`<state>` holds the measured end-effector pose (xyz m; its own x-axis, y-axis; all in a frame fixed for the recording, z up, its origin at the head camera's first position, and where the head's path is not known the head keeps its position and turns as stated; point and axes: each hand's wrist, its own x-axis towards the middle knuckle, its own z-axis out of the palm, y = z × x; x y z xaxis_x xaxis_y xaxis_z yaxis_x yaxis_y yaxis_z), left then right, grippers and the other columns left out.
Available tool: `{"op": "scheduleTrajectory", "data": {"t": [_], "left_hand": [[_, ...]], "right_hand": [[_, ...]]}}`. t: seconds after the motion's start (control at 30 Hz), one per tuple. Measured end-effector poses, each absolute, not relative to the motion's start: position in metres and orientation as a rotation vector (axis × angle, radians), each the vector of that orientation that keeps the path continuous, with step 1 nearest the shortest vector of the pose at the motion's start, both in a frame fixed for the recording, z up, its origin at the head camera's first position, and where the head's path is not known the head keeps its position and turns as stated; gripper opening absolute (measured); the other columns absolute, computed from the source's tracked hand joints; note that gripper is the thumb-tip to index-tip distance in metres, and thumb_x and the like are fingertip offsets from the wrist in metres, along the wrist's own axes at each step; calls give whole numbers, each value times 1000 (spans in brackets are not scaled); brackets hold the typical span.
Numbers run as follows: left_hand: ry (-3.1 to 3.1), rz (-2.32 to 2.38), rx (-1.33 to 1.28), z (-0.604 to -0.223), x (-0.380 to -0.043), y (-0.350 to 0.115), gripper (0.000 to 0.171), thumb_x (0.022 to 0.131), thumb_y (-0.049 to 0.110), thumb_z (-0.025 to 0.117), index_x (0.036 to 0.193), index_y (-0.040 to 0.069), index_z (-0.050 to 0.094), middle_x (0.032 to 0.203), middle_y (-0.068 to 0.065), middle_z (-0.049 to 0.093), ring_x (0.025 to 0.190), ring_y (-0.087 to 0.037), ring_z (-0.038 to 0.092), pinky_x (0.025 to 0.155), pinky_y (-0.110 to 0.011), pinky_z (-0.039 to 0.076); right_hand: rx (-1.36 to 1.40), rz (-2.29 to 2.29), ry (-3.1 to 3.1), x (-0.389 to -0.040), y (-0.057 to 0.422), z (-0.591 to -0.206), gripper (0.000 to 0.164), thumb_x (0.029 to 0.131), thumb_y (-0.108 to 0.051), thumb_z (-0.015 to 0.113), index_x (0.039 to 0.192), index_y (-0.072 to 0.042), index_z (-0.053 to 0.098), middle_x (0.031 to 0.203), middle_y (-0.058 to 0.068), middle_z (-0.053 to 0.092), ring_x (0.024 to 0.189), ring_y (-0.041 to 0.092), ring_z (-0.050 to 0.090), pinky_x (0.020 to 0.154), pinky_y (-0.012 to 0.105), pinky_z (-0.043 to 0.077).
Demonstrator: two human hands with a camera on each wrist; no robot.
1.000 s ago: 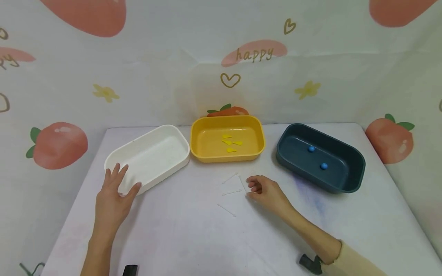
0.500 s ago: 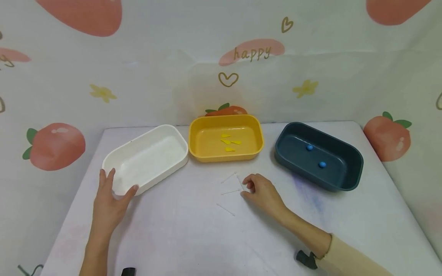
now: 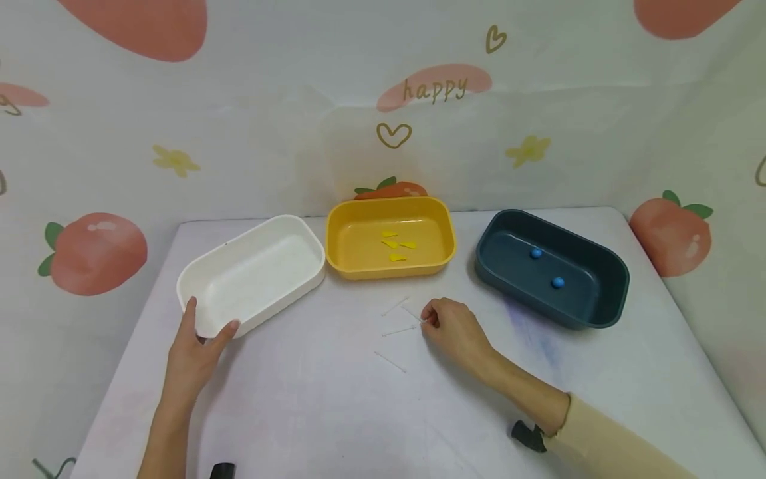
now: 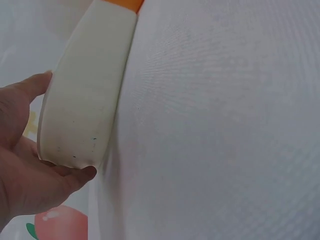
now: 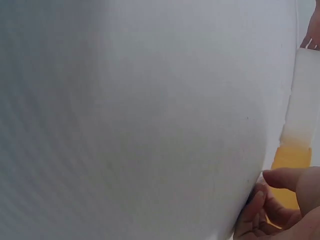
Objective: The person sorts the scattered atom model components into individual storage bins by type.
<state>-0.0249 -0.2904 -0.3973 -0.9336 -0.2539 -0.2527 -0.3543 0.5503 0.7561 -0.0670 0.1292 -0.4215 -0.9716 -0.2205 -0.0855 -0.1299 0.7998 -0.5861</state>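
The pale table (image 3: 311, 412) bears thin sticks (image 3: 390, 362) near the right fingers (image 3: 429, 312), a yellow tray (image 3: 359, 239) and a blue tray (image 3: 574, 249) beyond (a white tray (image 3: 257, 273) touches the left fingers (image 3: 189, 314)).

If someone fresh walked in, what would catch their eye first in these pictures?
Most likely the bright yellow tray at the back of the table, holding small yellow pieces, between a white tray on the left and a dark blue tray with two blue balls on the right. Next, perhaps, the right-hand grip in front, apparently pinching a thin white stick, with other sticks nearby. Behind hangs a fruit-print backdrop reading "happy".
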Motion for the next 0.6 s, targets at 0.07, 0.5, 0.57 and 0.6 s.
{"op": "scheduleTrajectory", "data": {"t": [0.07, 0.5, 0.57, 0.6], "left_hand": [[2669, 1344, -541, -397, -26, -289, 102, 95, 39, 66, 158, 14, -10, 163, -22, 5, 142, -49, 25, 111, -52, 32], [2642, 1428, -590, -396, -27, -286, 104, 94, 35, 69, 158, 21, -11, 163, -18, 10, 140, -43, 32, 80, 1, 32], [2641, 1436, -599, -396, -27, -286, 104, 94, 34, 69, 158, 21, -11, 164, -17, 11, 141, -43, 32, 82, 1, 32], [2641, 1438, -602, -397, -27, -286, 104, 94, 34, 69, 158, 22, -12, 164, -17, 11, 141, -42, 32, 82, 1, 32]], "right_hand": [[-291, -883, 2846, -68, 129, -421, 7, 83, -2, 68, 83, -9, 69, 75, -4, 60, 69, 11, 55, 67, 29, 50], [-307, -940, 2708, -75, 138, -417, 1, 92, -9, 69, 91, -9, 70, 79, -2, 57, 72, 13, 52, 69, 29, 47], [-323, -949, 2688, -77, 139, -416, 2, 93, -12, 69, 92, -10, 69, 77, -4, 56, 71, 13, 51, 67, 28, 45], [-329, -954, 2679, -78, 140, -416, 4, 93, -13, 70, 92, -11, 68, 76, -4, 55, 70, 13, 50, 66, 28, 45]]}}
